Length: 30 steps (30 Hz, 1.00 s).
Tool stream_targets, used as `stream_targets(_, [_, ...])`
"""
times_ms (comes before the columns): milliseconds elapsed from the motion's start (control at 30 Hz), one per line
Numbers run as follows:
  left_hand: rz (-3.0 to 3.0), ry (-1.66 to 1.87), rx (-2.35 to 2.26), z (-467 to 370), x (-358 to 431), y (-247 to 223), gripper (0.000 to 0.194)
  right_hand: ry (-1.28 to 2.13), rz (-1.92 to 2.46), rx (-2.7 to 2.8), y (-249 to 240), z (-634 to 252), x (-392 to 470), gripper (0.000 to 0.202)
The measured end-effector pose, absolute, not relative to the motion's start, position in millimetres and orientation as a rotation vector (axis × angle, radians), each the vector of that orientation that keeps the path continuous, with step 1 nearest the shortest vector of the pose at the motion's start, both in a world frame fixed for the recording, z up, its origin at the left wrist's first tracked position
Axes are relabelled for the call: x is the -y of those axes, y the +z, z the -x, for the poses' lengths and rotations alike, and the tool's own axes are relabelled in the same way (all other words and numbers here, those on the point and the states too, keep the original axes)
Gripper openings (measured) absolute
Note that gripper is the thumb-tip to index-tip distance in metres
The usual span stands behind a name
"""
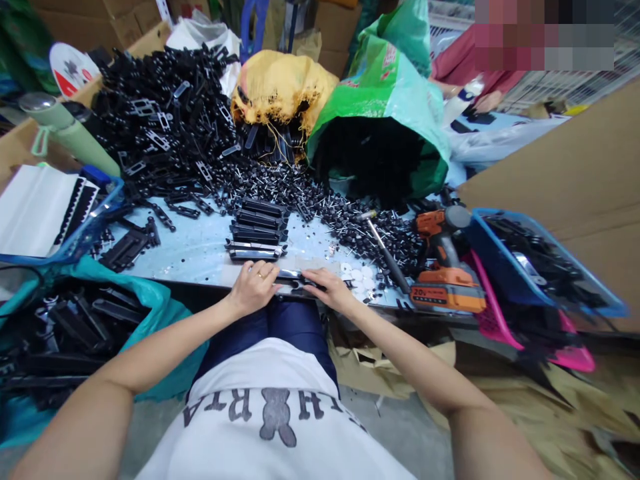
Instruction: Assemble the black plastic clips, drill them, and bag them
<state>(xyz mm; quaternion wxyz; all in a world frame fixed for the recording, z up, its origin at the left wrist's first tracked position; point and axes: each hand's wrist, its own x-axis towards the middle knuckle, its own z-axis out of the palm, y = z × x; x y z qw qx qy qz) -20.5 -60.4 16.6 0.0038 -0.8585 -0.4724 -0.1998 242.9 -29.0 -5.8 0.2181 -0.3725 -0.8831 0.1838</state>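
Observation:
At the table's near edge, my left hand [255,287] and my right hand [327,288] grip the two ends of a long black plastic part [289,275] with a shiny top face. The fingers of both hands are curled around it and cover its ends. Just beyond lies a row of similar black plastic parts [259,230], set side by side. White discs [356,277] are scattered to the right of my right hand. A hammer [387,257] lies farther right, beside an orange cordless drill [445,260].
Loose black-headed pins [280,183] spread across the table [195,250] below a heap of black parts [165,120]. A green sack [390,100] and a yellow sack [285,80] stand behind. A blue basket [550,260] is at right; a teal bag [165,320] flanks my left arm. A co-worker's hand [487,101] shows at back right.

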Motion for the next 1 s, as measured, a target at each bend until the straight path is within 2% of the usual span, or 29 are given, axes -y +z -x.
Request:
stream_targets(133, [2.484,-0.497,1.892,-10.7,78.4,9.3,0.042,0.344,1.029,2.482,7.9,-206.4,27.1,0.039])
stream_targets(267, [2.339,-0.322,2.278,-21.6,82.6,-3.8,0.035,0.498,0.835,2.568,8.8,-150.8,20.8,0.043])
stream_targets(433, [2.348,-0.3,2.328,-9.4,82.0,-9.0,0.039,0.616,0.927,2.477,0.5,-135.0,20.1,0.042])
stream_targets(600, [2.358,-0.321,2.347,-2.5,82.1,-10.3,0.041,0.574,1.048,2.519,-0.9,-136.5,21.9,0.042])
stream_targets(733, [2.368,-0.326,2.252,5.8,84.5,-11.1,0.038,0.487,1.143,2.591,3.2,-129.5,25.2,0.044])
stream_targets(833, [2.422,-0.377,2.083,14.1,84.5,-10.1,0.038,0.393,0.986,2.639,8.8,-146.6,31.4,0.045])
stream_targets(900, [2.53,-0.487,1.792,18.0,79.3,-8.3,0.035,0.227,0.913,2.625,9.1,-175.8,36.1,0.051])
stream_targets(1000, [2.731,-0.551,1.196,14.6,60.8,-6.1,0.038,-0.089,1.171,2.5,0.6,-228.8,40.2,0.07])
